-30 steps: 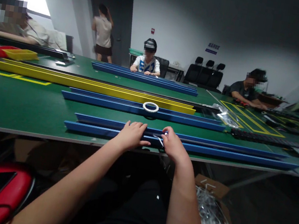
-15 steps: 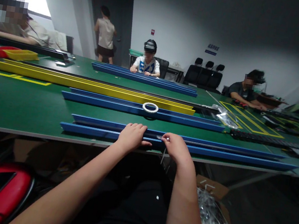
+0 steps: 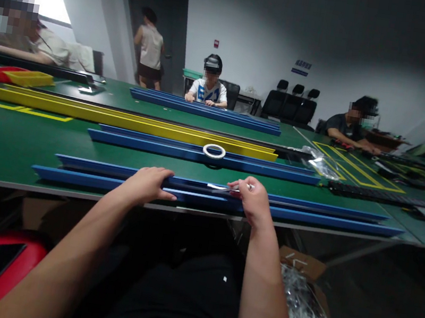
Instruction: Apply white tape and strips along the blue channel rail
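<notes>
A long blue channel-shaped profile (image 3: 84,180) lies along the front edge of the green table. My left hand (image 3: 148,184) grips it left of its middle, fingers over the far wall and thumb at the near wall. My right hand (image 3: 257,198) is closed in a pinch above the same profile, right of its middle. A thin white strip (image 3: 218,187) sticks out leftward from its fingers, over the channel. Whether the strip touches the profile I cannot tell. Farther back, a white ring-shaped roll (image 3: 214,152) rests on a second blue profile (image 3: 138,144).
Behind lie a yellow profile (image 3: 122,119), clear plastic wrap (image 3: 318,164) and red and yellow trays (image 3: 29,78). A box of white strips (image 3: 310,309) stands below right, and a red seat (image 3: 25,258) below left. Several people are around the table.
The front blue profile has slid left, with my left hand moving left too. My right hand has risen and shifted slightly right, and more of the white strip shows.
</notes>
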The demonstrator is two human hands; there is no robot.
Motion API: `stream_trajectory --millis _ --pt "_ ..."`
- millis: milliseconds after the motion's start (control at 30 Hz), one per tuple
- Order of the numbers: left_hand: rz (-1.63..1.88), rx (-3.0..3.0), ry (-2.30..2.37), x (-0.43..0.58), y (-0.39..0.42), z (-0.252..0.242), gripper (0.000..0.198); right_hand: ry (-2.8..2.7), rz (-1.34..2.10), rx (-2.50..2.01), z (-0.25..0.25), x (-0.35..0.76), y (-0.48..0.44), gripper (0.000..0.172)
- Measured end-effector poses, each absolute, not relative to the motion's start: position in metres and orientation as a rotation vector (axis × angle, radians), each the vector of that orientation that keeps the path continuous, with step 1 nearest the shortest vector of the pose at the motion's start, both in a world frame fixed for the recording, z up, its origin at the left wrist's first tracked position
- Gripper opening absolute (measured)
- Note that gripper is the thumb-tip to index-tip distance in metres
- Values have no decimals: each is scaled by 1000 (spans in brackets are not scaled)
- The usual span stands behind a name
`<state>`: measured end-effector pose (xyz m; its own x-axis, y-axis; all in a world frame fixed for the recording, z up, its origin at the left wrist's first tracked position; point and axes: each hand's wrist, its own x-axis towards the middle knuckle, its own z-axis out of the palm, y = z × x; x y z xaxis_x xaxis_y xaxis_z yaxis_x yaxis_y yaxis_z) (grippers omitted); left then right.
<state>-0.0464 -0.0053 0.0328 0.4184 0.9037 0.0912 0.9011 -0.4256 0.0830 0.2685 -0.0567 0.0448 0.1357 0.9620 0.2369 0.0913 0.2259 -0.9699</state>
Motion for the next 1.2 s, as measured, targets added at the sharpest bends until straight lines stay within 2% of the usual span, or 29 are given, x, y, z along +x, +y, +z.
stream_trajectory --millis 133,333,500,900,1000,1200 --pt "197 2598 1755 -20 -14 30 77 -1148 967 -1086 45 265 -57 34" --pt "484 2793 1434 60 -30 24 76 -1249 590 -1420 42 277 -55 24" --pt "460 2811 1510 88 -28 23 72 -1460 427 -1515 50 278 -58 25" --pt "339 2780 1608 0 -19 25 75 -2068 322 -1780 41 284 -57 24" --pt "271 2747 1631 -28 -13 27 79 -2159 352 -1755 42 278 -58 13" --pt "243 2721 1622 -38 -11 26 78 -1956 263 -1629 55 266 -64 17"
